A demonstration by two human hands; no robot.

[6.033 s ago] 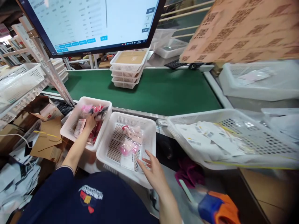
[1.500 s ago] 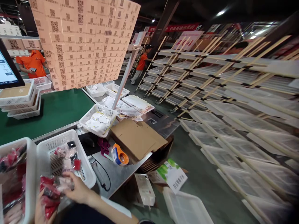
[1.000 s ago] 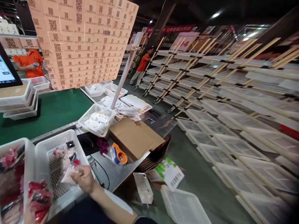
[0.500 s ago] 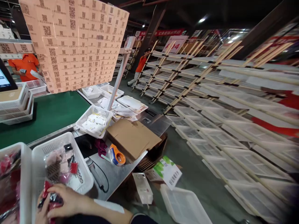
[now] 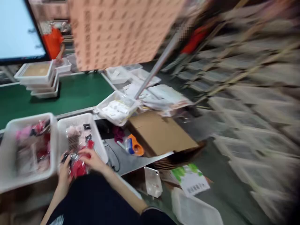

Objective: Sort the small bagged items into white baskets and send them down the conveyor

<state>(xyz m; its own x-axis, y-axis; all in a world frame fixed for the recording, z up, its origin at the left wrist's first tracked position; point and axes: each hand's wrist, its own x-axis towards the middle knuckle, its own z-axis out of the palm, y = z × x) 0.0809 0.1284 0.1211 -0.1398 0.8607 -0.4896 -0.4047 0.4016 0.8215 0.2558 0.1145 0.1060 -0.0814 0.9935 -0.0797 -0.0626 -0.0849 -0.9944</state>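
**Holding red packets at the near basket edge**

Gripping a small bundle of red packets (image 5: 78,167), both hands meet at the near rim of a white basket (image 5: 99,145). Left hand (image 5: 62,170) closes around the bundle's left side; right hand (image 5: 93,160) lies over its top and right side, fingers curled onto the wrapping. The picture is heavily blurred, so finger detail cannot be told.

The bundle sits just at the basket's near edge, between the two hands. Inside the basket lie more small packets (image 5: 77,137), pink, red and black. A second white basket (image 5: 9,156) stands touching it on the left, filled with pink and red goods.

Right of the baskets, on a grey worktop (image 5: 131,161), lies an orange and blue tape dispenser (image 5: 134,147), beside a flattened cardboard box (image 5: 161,132). Behind it a white basket of paper labels (image 5: 117,107) rests near the green conveyor belt (image 5: 70,93). Stacked white baskets (image 5: 38,78) stand on the belt below a monitor (image 5: 18,31).
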